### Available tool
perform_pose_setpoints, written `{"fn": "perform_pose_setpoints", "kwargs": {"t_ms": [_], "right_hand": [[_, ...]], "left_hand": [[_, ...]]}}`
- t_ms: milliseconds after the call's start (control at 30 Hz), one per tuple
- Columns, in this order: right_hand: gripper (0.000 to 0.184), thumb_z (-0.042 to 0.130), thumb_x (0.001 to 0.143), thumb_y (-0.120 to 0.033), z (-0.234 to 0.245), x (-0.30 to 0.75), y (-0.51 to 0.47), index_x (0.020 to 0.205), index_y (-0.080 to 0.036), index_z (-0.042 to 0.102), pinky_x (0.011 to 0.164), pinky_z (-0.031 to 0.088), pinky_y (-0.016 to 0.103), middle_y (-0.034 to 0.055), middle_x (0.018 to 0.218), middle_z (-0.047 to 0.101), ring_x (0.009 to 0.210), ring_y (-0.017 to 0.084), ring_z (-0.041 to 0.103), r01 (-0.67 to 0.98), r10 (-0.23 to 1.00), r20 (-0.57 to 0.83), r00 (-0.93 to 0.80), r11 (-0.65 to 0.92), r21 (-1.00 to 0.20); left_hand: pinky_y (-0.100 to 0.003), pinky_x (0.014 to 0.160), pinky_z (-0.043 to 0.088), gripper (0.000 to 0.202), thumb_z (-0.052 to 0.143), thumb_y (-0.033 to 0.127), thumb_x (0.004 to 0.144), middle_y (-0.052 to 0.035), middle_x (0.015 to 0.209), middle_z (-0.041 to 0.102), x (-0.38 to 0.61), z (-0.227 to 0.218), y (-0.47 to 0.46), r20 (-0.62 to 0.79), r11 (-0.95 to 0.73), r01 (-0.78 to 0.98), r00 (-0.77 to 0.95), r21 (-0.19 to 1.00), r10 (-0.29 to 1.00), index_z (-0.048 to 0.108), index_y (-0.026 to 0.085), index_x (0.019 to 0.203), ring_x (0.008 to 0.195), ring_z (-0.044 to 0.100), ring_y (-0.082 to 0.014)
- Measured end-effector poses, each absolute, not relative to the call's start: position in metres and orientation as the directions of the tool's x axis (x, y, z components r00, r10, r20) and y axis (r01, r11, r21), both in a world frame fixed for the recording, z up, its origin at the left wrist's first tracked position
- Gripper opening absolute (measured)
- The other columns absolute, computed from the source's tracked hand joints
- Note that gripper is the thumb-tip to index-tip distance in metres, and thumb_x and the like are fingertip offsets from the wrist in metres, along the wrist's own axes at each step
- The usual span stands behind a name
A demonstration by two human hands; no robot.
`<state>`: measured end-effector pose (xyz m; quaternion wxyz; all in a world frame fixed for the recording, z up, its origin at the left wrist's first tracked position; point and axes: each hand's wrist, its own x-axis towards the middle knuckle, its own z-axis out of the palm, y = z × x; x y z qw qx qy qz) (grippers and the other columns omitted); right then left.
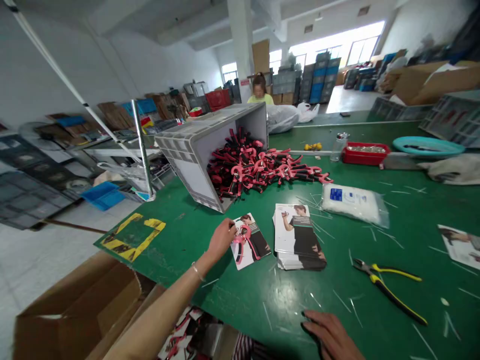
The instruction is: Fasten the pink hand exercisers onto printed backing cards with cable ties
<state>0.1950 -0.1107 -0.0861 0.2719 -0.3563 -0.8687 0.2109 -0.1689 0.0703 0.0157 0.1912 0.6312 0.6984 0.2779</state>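
My left hand (pixel 221 237) has its fingers pinched at the upper left of a pink and black spring clamp (pixel 243 239), which lies on a printed card (pixel 262 246). The fingertips are partly hidden, so their exact grip on the clamp and card edge is hard to see. To the right is a stack of similar printed cards (pixel 287 240). My right hand (pixel 332 334) rests by the table's near edge, fingers stretched out and holding nothing. Beyond the cards, a heap of pink and black clamps (pixel 262 167) spills from a grey crate (pixel 183 165) tipped on its side.
Yellow and black pliers (pixel 378 280) lie on the right of the green table (pixel 232 310), among scattered clear strips. A bag of white ties (pixel 354 204), a red tray (pixel 365 155) and a bottle (pixel 339 146) stand farther back. Below left is a cardboard box (pixel 78 310). Another person (pixel 262 95) is behind.
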Motion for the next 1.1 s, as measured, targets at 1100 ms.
{"fn": "perform_pose_setpoints", "kwargs": {"t_ms": [1100], "right_hand": [[0.040,0.052,0.091,-0.042,-0.054,0.049,-0.055,0.118,-0.013,0.058,0.060,0.042,0.025,-0.0004,0.070,0.060,0.062,0.016,0.053,0.316,0.964,0.014,-0.265,0.101,-0.943]], "left_hand": [[-0.045,0.096,0.046,0.027,0.050,0.021,0.097,-0.0083,0.117,0.069,-0.135,0.030,-0.038,0.481,-0.452,0.795,0.236,0.404,0.844,0.063,0.021,0.120,0.108,0.060,-0.0231]]}}
